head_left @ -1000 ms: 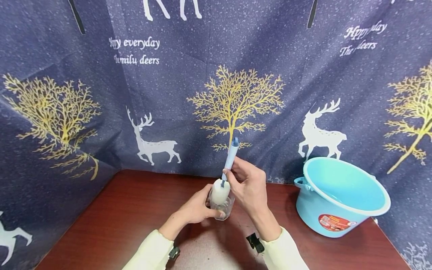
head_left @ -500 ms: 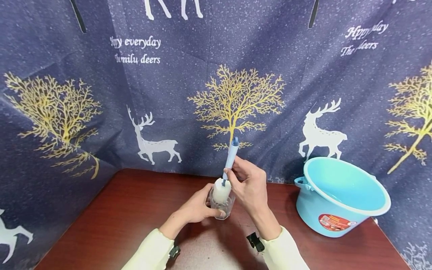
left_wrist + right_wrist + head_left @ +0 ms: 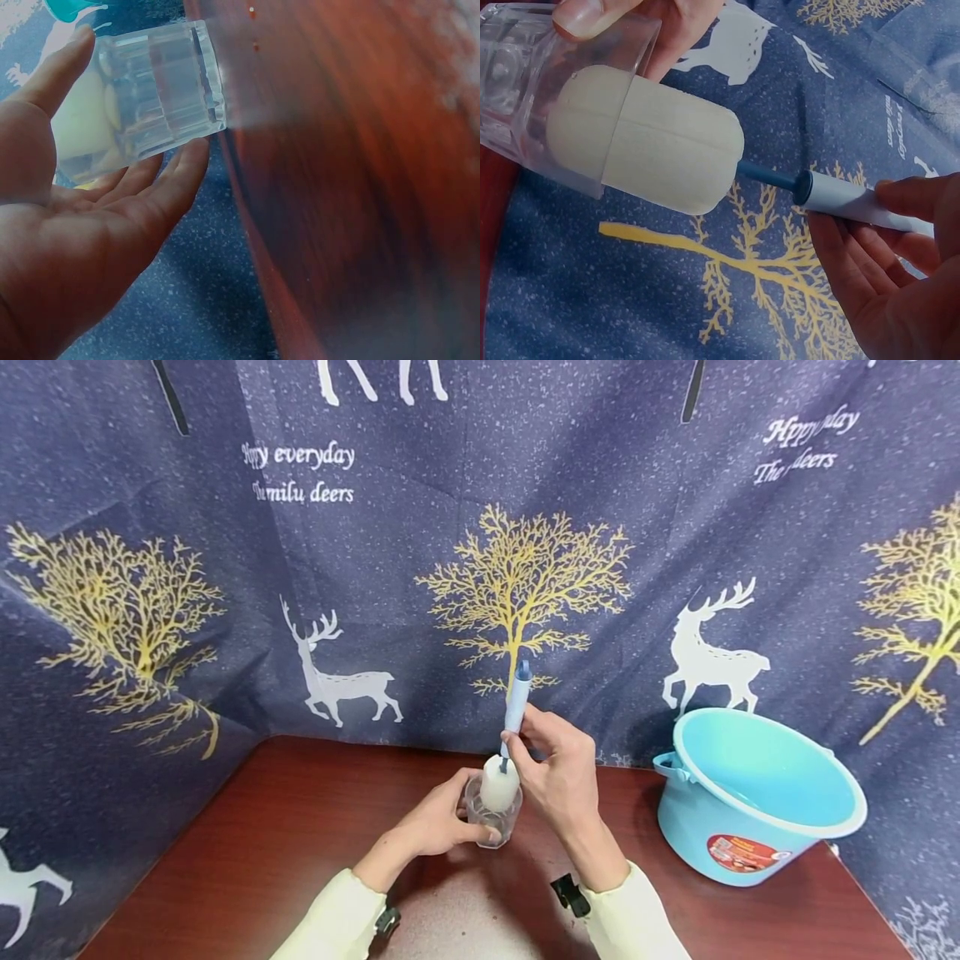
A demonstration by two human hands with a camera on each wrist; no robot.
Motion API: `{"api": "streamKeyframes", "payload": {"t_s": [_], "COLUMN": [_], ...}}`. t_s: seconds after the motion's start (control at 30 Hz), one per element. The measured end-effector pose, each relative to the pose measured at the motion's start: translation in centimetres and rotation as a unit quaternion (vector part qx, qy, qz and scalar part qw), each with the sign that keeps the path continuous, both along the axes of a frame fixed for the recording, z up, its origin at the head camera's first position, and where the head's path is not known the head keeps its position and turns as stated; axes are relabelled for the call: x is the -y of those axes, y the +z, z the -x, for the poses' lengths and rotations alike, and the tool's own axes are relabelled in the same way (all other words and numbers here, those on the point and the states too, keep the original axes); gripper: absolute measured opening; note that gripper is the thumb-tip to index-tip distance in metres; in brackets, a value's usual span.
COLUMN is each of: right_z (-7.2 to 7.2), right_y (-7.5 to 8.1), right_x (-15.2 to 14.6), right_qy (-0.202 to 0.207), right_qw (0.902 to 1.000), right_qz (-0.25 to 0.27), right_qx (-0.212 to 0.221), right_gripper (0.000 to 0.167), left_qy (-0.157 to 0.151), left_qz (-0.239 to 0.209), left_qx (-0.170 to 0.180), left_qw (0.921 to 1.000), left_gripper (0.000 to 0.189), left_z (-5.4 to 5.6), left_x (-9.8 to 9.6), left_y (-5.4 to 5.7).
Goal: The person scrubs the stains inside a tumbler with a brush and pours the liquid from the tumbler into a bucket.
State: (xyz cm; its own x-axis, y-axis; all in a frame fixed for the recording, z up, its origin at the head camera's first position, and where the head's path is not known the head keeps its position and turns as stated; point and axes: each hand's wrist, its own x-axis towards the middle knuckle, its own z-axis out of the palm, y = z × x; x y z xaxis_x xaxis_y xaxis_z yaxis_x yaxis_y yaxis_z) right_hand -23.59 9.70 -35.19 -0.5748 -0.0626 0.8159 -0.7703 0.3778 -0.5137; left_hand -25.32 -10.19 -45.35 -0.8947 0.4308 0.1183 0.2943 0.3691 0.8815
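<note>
Near the far side of the table, my left hand (image 3: 435, 822) grips a clear faceted drinking glass (image 3: 491, 828), thumb on the near side and fingers round the other. My right hand (image 3: 561, 768) pinches the pale blue handle (image 3: 517, 703) of a sponge cup brush between thumb and fingers. The brush's white sponge head (image 3: 667, 142) is partly inside the glass, its upper part sticking out of the mouth. A dark blue stem (image 3: 769, 176) joins sponge and handle. In the left wrist view the glass base (image 3: 210, 75) appears close to the tabletop; contact cannot be told.
A light blue bucket (image 3: 705, 827) with a white rim and red label stands at the right of the dark red wooden table (image 3: 247, 843). A navy cloth (image 3: 420, 560) with deer and trees hangs behind the table and along its left side.
The right hand and brush have shifted slightly right, and the sponge now leans nearer the glass's right side. The left hand and glass stay about where they were.
</note>
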Motion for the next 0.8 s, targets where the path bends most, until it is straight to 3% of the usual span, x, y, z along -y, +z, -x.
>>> {"api": "streamKeyframes", "payload": {"t_s": [0.8], "right_z": [-0.17], "right_y": [0.2], "right_x": [-0.2], "right_qy": [-0.019], "right_qw": [0.9993], "right_qz": [-0.024], "right_qx": [-0.019], "right_gripper": [0.033], "left_qy": [0.005], "left_qz": [0.014], "left_qx": [-0.01], "left_qw": [0.9998], "left_gripper": [0.082], "left_z": [-0.11], "left_x": [0.0], "left_y": [0.0]}}
